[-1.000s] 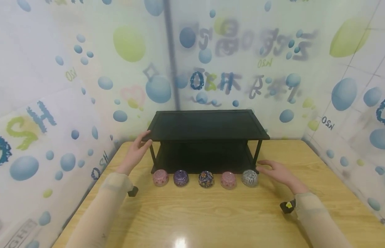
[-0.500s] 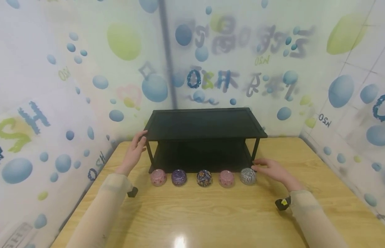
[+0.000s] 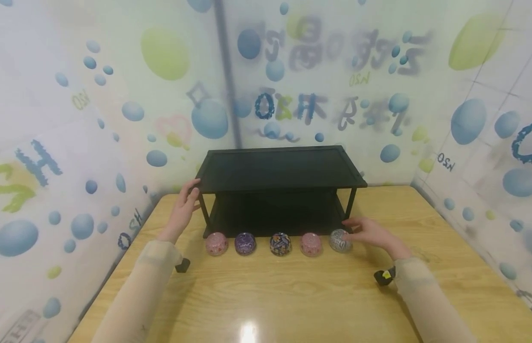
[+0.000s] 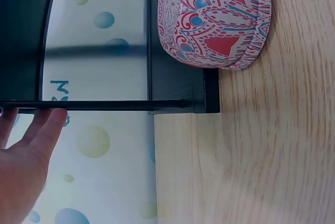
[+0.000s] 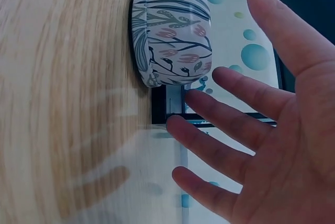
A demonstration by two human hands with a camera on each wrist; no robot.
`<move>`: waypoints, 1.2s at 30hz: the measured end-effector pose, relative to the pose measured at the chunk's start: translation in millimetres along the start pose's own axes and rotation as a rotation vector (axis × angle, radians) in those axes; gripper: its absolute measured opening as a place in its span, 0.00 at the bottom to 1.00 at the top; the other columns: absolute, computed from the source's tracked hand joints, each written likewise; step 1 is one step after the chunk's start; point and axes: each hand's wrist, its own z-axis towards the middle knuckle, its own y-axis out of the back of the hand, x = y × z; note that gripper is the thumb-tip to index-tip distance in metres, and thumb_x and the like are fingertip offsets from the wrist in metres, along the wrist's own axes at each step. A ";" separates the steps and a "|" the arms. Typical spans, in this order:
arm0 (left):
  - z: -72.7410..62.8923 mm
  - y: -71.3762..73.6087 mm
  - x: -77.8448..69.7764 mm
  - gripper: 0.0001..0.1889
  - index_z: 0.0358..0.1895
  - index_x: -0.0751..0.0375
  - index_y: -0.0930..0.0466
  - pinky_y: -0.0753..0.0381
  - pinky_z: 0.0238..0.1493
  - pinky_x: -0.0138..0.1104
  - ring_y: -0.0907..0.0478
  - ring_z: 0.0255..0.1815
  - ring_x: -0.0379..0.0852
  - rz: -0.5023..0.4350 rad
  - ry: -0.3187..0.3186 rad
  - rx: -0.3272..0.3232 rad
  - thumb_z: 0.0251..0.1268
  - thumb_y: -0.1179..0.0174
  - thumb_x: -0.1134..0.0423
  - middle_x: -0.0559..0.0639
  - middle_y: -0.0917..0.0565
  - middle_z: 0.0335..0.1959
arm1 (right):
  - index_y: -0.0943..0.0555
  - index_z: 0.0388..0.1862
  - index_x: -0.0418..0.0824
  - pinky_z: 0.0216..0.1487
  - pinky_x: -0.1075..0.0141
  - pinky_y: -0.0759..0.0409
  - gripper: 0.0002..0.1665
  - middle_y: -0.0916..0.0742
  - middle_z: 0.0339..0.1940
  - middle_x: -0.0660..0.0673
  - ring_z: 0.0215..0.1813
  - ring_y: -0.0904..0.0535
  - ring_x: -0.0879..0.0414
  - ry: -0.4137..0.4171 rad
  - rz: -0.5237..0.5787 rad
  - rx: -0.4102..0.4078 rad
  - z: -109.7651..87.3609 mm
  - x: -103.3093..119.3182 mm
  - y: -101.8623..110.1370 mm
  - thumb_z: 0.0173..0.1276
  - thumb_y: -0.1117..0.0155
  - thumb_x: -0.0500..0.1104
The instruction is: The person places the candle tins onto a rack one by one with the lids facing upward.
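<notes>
A black two-tier shelf [image 3: 283,169] stands on the wooden table, with a row of several small round patterned tins along its front. My left hand [image 3: 183,209] is at the shelf's front left corner, fingertips right at the post [image 4: 104,105] near the top board. Closest below it sits a pink tin [image 3: 216,244], its red and blue pattern large in the left wrist view. My right hand [image 5: 261,124] is spread with nothing in it, its fingertips right beside the grey-and-white leaf tin [image 5: 175,35] at the row's right end.
Between the end tins stand a purple tin [image 3: 245,243], a dark floral tin [image 3: 280,244] and another pink tin [image 3: 311,244]. Printed curtain-like walls [image 3: 167,114] enclose the table [image 3: 266,295] at the back and both sides.
My right hand has moved left, from beside the shelf's right post to the grey-and-white tin. My left hand stays at the shelf corner. The head view has shifted slightly.
</notes>
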 end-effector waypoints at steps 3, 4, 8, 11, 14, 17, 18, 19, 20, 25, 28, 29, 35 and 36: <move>1.7 0.5 7.0 0.25 0.73 0.66 0.48 0.36 0.62 0.63 0.41 0.66 0.75 -0.009 -0.001 0.001 0.80 0.61 0.58 0.68 0.51 0.75 | 0.25 0.59 0.27 0.53 0.44 0.22 0.35 0.21 0.57 0.28 0.55 0.23 0.33 0.004 0.008 0.013 1.7 -0.1 -0.9 0.61 0.28 0.49; 3.4 1.1 11.3 0.25 0.73 0.64 0.47 0.36 0.62 0.63 0.41 0.66 0.74 -0.014 -0.001 -0.003 0.80 0.61 0.58 0.66 0.51 0.75 | 0.26 0.59 0.27 0.53 0.44 0.22 0.36 0.21 0.57 0.27 0.55 0.23 0.32 0.003 0.012 0.014 2.1 -0.1 -1.1 0.60 0.27 0.49; 10.1 3.1 29.0 0.26 0.74 0.59 0.46 0.35 0.62 0.62 0.41 0.68 0.70 -0.002 -0.010 -0.031 0.80 0.60 0.54 0.62 0.50 0.76 | 0.25 0.60 0.28 0.52 0.45 0.21 0.37 0.21 0.58 0.28 0.54 0.23 0.34 -0.003 0.014 0.015 3.4 -0.5 -1.6 0.59 0.26 0.49; 12.5 3.5 36.0 0.26 0.74 0.56 0.45 0.34 0.61 0.62 0.41 0.68 0.69 0.020 -0.026 -0.052 0.79 0.59 0.51 0.60 0.49 0.76 | 0.25 0.59 0.28 0.50 0.47 0.20 0.37 0.21 0.57 0.29 0.53 0.21 0.36 0.007 0.009 0.016 4.6 -0.3 -1.7 0.58 0.26 0.49; 8.9 1.5 27.2 0.26 0.73 0.57 0.45 0.35 0.61 0.63 0.41 0.68 0.70 0.026 -0.037 -0.046 0.79 0.60 0.52 0.62 0.49 0.75 | 0.24 0.59 0.28 0.49 0.49 0.19 0.37 0.20 0.57 0.29 0.51 0.20 0.39 0.036 -0.002 0.024 5.3 0.1 -2.3 0.57 0.25 0.48; 3.5 -0.9 13.8 0.25 0.73 0.61 0.46 0.35 0.61 0.64 0.43 0.68 0.71 0.030 -0.035 -0.033 0.80 0.61 0.55 0.65 0.50 0.75 | 0.24 0.58 0.28 0.48 0.49 0.19 0.37 0.20 0.56 0.30 0.49 0.19 0.41 0.058 -0.012 0.030 5.3 -0.1 -3.7 0.55 0.24 0.48; 1.8 -1.7 10.0 0.25 0.73 0.63 0.47 0.36 0.61 0.64 0.43 0.68 0.72 0.031 -0.034 -0.028 0.80 0.61 0.56 0.66 0.50 0.75 | 0.24 0.58 0.28 0.48 0.49 0.19 0.38 0.20 0.56 0.30 0.49 0.20 0.41 0.064 -0.015 0.033 5.3 -0.2 -4.0 0.55 0.23 0.48; 1.5 -1.6 9.1 0.24 0.73 0.63 0.47 0.36 0.61 0.64 0.44 0.69 0.72 0.029 -0.030 -0.025 0.80 0.61 0.57 0.66 0.50 0.75 | 0.24 0.58 0.28 0.49 0.49 0.20 0.38 0.20 0.57 0.30 0.49 0.20 0.42 0.067 -0.018 0.037 5.3 -0.4 -4.3 0.54 0.23 0.48; 2.9 -0.9 13.7 0.25 0.73 0.63 0.46 0.36 0.61 0.64 0.44 0.69 0.71 0.023 -0.027 -0.026 0.80 0.61 0.57 0.65 0.50 0.75 | 0.25 0.59 0.27 0.49 0.48 0.20 0.39 0.20 0.57 0.30 0.50 0.20 0.41 0.070 -0.019 0.041 5.5 -0.2 -4.3 0.54 0.23 0.48; 12.6 2.6 39.4 0.25 0.74 0.58 0.46 0.35 0.61 0.63 0.42 0.69 0.69 0.014 -0.018 -0.048 0.80 0.60 0.54 0.61 0.50 0.76 | 0.26 0.60 0.27 0.54 0.45 0.23 0.41 0.21 0.59 0.30 0.56 0.23 0.38 0.081 -0.018 0.071 9.5 2.2 -3.4 0.53 0.23 0.49; 13.0 1.9 42.0 0.25 0.74 0.57 0.46 0.34 0.61 0.62 0.40 0.68 0.68 0.022 -0.019 -0.059 0.80 0.60 0.53 0.60 0.49 0.75 | 0.26 0.61 0.27 0.56 0.44 0.24 0.42 0.21 0.59 0.30 0.58 0.25 0.37 0.086 -0.010 0.089 11.7 1.4 -4.2 0.53 0.23 0.49; 12.6 1.7 41.5 0.25 0.73 0.57 0.46 0.34 0.61 0.62 0.41 0.68 0.68 0.021 -0.019 -0.060 0.80 0.60 0.53 0.60 0.49 0.75 | 0.26 0.61 0.27 0.56 0.44 0.24 0.42 0.21 0.60 0.30 0.58 0.25 0.37 0.087 -0.008 0.095 12.0 0.5 -4.7 0.54 0.23 0.49; 6.6 -2.3 22.9 0.24 0.72 0.64 0.46 0.36 0.60 0.65 0.41 0.66 0.72 -0.004 -0.026 -0.051 0.80 0.61 0.59 0.66 0.50 0.75 | 0.26 0.61 0.29 0.53 0.50 0.22 0.40 0.21 0.59 0.33 0.54 0.23 0.43 0.081 -0.001 0.107 12.2 -6.7 -7.4 0.55 0.24 0.48; 5.4 -3.0 18.9 0.24 0.72 0.65 0.47 0.36 0.60 0.65 0.41 0.65 0.73 -0.008 -0.030 -0.050 0.80 0.61 0.59 0.66 0.50 0.74 | 0.26 0.61 0.29 0.53 0.51 0.22 0.39 0.20 0.59 0.33 0.53 0.23 0.45 0.081 0.000 0.107 12.3 -7.0 -7.3 0.55 0.24 0.48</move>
